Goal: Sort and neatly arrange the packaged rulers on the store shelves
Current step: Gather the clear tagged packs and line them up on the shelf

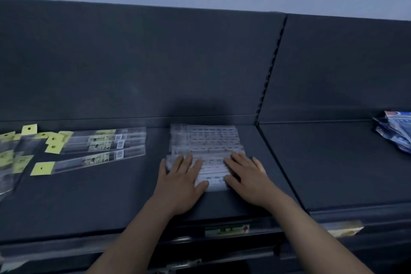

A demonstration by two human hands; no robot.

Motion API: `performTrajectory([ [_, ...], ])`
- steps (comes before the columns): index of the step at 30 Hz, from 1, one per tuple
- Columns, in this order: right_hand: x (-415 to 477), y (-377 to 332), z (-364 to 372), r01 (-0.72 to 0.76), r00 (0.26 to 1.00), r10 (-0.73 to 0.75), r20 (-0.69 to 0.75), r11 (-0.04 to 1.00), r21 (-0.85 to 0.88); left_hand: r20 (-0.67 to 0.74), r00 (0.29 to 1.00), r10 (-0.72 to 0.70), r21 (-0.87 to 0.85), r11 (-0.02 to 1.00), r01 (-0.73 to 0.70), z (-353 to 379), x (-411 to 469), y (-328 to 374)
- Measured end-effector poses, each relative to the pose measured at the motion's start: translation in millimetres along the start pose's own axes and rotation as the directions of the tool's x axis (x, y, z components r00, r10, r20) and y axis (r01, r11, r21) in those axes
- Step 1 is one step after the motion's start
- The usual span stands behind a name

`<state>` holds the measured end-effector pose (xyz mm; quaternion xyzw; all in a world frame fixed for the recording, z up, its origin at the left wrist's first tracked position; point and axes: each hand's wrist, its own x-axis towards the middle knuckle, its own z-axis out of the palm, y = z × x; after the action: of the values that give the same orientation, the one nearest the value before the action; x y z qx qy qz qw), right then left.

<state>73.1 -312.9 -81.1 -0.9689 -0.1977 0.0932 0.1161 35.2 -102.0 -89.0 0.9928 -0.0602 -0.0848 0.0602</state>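
The left hand (181, 177) is laid flat with fingers spread on the near left end of the row of clear-sleeved white plastic rulers with faint printed markings (206, 140). The right hand (246, 176) is pressed down the same way on the near right end. Nothing is pinched by either; the thumbs are set against the row's front edge.

From the hands towards 12 o'clock, the row is seen overlapped pack on pack up to the back panel of the dark grey metal shelf (111, 202). At 9 to 10 o'clock, well apart, a loose fan of clear-sleeved rulers with yellow card headers (100, 147) is spread. At 2 o'clock, in the next bay, a heap of blue packets (398, 131) is glimpsed. At 6 o'clock, a green-and-white price label (226, 229) is fixed to the shelf lip.

The packs are judged light, thin and stiff, with slick sleeves that are likely to skate over each other. Hold is best taken at both short ends, with the edges squeezed square.
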Motion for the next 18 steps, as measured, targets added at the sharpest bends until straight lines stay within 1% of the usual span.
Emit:
performTrajectory([
  [3,-7,7,-1,0.022,1.0,-0.021,0.015,0.999,-0.041,-0.031,0.999,-0.028,-0.002,1.0,0.028,6,-9,0],
  [5,-11,9,0,0.027,0.997,-0.023,0.074,0.998,-0.057,-0.039,0.998,-0.041,-0.017,0.999,0.04,10,-14,0],
  [6,-14,10,1,0.025,0.996,-0.021,0.087,0.999,-0.044,-0.039,0.998,-0.045,-0.028,0.999,0.044,13,-16,-1],
  [9,-24,10,3,-0.003,0.998,0.002,0.055,1.0,0.009,-0.07,0.996,-0.047,-0.053,0.998,0.043,14,-22,-4],
  [11,-30,13,5,0.0,0.996,-0.003,0.093,1.0,0.031,-0.031,0.998,-0.055,-0.08,0.995,0.052,12,-27,-4],
  [12,-33,14,5,0.007,0.996,-0.014,0.084,0.997,0.079,-0.019,0.998,-0.059,-0.12,0.991,0.057,11,-30,-4],
  [13,-36,15,4,0.004,0.999,-0.011,0.04,0.986,0.164,-0.026,0.997,-0.066,-0.165,0.984,0.061,10,-31,-4],
  [15,-37,18,0,-0.04,0.997,0.061,-0.054,0.941,0.335,-0.075,0.992,-0.103,-0.248,0.965,0.081,8,-32,-5],
  [16,-38,19,0,-0.063,0.995,0.087,-0.05,0.928,0.367,-0.094,0.988,-0.124,-0.287,0.954,0.092,7,-31,-5],
  [18,-40,17,4,-0.082,0.997,0.075,0.035,0.936,0.342,-0.095,0.985,-0.143,-0.323,0.94,0.105,8,-29,-5],
])
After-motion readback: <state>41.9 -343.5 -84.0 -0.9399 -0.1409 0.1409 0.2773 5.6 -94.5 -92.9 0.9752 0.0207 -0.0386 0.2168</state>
